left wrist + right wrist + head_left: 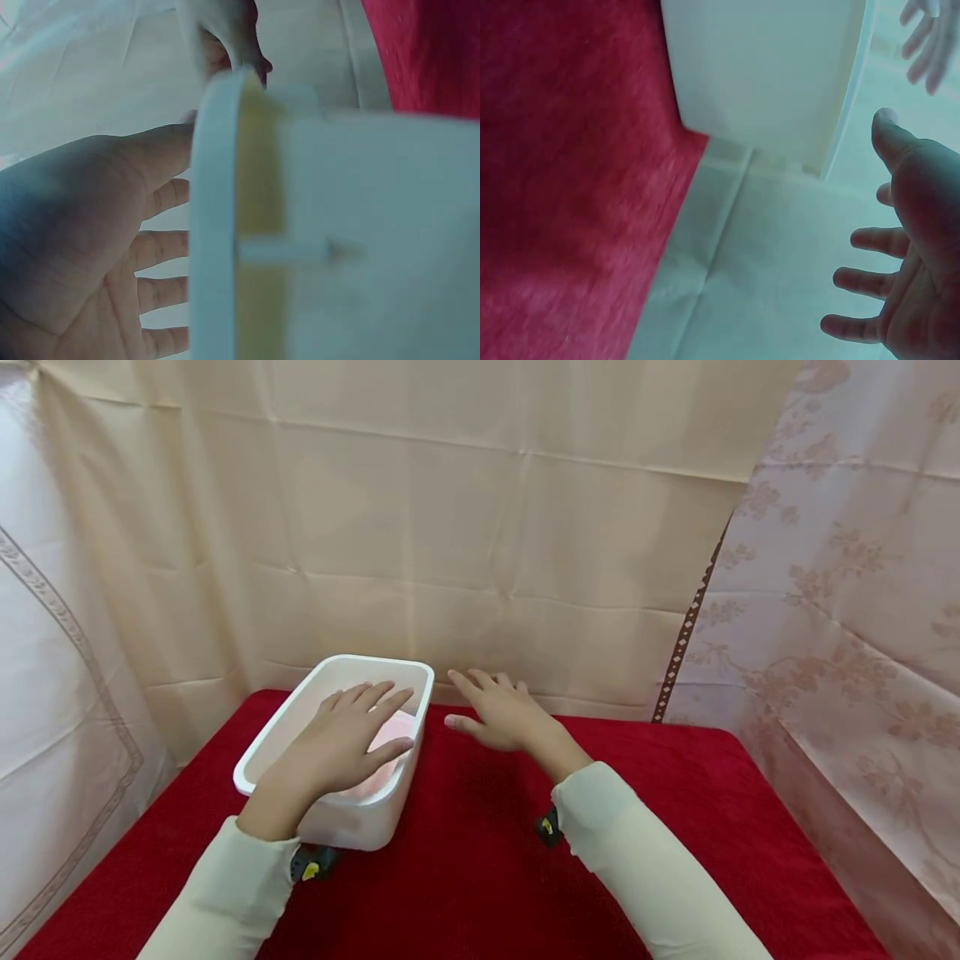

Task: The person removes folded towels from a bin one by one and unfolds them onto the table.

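Observation:
A white plastic tub stands on the left part of the red-covered table, with something pale pink inside, mostly hidden. My left hand hovers over the tub with fingers spread and straight, holding nothing. In the left wrist view the palm shows beyond the tub's rim. To the right of the tub, my right hand is held above the cloth, its fingers extended and apart from the tub. The right wrist view shows that hand bare of any object, near the tub's wall.
A red cloth covers the table. Behind it hangs a beige curtain, and a floral curtain closes off the right side. White fabric hangs at the left.

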{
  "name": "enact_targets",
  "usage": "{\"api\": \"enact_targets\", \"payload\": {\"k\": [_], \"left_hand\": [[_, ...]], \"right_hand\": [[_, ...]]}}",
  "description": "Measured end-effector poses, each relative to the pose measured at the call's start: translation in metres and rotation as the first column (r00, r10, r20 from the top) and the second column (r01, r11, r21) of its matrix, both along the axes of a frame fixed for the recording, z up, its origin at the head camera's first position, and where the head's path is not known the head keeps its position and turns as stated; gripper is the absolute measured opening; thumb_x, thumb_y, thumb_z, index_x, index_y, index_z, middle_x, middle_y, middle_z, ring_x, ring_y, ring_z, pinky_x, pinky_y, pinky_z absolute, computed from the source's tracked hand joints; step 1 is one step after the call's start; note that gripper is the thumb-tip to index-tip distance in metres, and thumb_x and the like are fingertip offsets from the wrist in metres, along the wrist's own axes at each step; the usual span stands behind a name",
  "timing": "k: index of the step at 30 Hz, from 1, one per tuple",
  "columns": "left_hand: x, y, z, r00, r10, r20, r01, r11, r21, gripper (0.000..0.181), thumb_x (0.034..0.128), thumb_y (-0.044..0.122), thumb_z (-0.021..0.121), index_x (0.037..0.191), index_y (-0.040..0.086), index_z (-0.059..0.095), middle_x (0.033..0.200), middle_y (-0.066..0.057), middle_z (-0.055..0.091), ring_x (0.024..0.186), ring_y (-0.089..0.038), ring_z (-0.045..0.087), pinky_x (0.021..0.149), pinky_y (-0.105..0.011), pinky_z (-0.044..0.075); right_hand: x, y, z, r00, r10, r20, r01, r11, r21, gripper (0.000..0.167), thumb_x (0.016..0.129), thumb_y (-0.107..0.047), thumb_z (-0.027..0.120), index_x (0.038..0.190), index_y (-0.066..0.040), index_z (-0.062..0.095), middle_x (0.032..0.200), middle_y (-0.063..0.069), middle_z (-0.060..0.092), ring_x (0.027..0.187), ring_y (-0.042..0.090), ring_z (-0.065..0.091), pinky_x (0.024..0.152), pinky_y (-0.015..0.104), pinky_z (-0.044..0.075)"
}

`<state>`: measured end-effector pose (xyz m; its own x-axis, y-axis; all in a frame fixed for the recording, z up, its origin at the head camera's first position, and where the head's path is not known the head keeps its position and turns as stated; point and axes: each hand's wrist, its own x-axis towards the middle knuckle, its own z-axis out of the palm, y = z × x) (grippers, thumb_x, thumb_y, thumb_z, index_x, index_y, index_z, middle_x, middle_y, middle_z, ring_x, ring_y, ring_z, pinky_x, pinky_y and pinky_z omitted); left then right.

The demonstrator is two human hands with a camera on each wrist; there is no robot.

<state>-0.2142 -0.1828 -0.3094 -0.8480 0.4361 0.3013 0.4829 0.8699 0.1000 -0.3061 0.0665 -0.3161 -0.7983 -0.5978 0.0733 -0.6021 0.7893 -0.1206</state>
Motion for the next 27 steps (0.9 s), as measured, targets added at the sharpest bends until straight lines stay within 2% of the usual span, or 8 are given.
{"api": "enact_targets", "payload": {"k": [8,14,18,22,27], "left_hand": [[0.003,-0.032,-0.003,0.999,0.040,0.024,-0.041,0.999,0.032,0.065,0.1010,0.042,0.061,0.156,0.011,0.042,0.155,-0.023,0.043,0.141,-0.047,0.038,0.111,-0.071,0.028],[0.007,-0.063,0.002,0.992,0.079,0.104,-0.090,0.990,0.113,0.067,0.1021,0.046,0.057,0.157,0.011,0.040,0.157,-0.025,0.039,0.141,-0.052,0.035,0.105,-0.078,0.027],[0.004,-0.085,0.002,0.990,0.103,0.096,-0.115,0.985,0.131,0.069,0.1024,0.045,0.058,0.157,0.007,0.038,0.155,-0.026,0.042,0.138,-0.053,0.037,0.103,-0.078,0.029],[0.003,-0.106,-0.002,0.989,0.115,0.092,-0.131,0.973,0.192,0.068,0.1019,0.041,0.060,0.156,0.005,0.040,0.152,-0.026,0.046,0.136,-0.053,0.040,0.101,-0.077,0.031],[0.001,-0.125,-0.007,0.988,0.109,0.107,-0.133,0.956,0.259,0.068,0.1014,0.034,0.063,0.153,-0.003,0.040,0.153,-0.030,0.043,0.137,-0.055,0.038,0.106,-0.073,0.031]], "right_hand": [[0.001,-0.029,0.003,0.998,0.055,-0.025,-0.054,0.998,0.031,0.076,0.102,-0.059,0.050,0.164,-0.026,0.022,0.163,0.009,0.034,0.146,0.038,0.033,0.113,0.065,0.030],[0.001,-0.049,0.004,0.995,0.090,-0.037,-0.088,0.994,0.062,0.078,0.101,-0.063,0.048,0.165,-0.028,0.021,0.164,0.009,0.032,0.146,0.037,0.033,0.113,0.064,0.030],[0.001,-0.059,0.004,0.994,0.095,-0.050,-0.091,0.992,0.093,0.078,0.101,-0.064,0.047,0.165,-0.029,0.020,0.165,0.007,0.031,0.146,0.036,0.033,0.111,0.063,0.033],[0.001,-0.070,0.003,0.990,0.135,-0.051,-0.129,0.986,0.104,0.077,0.101,-0.062,0.048,0.164,-0.027,0.021,0.165,0.008,0.032,0.146,0.038,0.034,0.111,0.064,0.033],[0.002,-0.085,0.005,0.983,0.166,-0.073,-0.159,0.982,0.101,0.076,0.101,-0.059,0.053,0.163,-0.026,0.026,0.162,0.008,0.037,0.146,0.035,0.035,0.111,0.062,0.034]]}}
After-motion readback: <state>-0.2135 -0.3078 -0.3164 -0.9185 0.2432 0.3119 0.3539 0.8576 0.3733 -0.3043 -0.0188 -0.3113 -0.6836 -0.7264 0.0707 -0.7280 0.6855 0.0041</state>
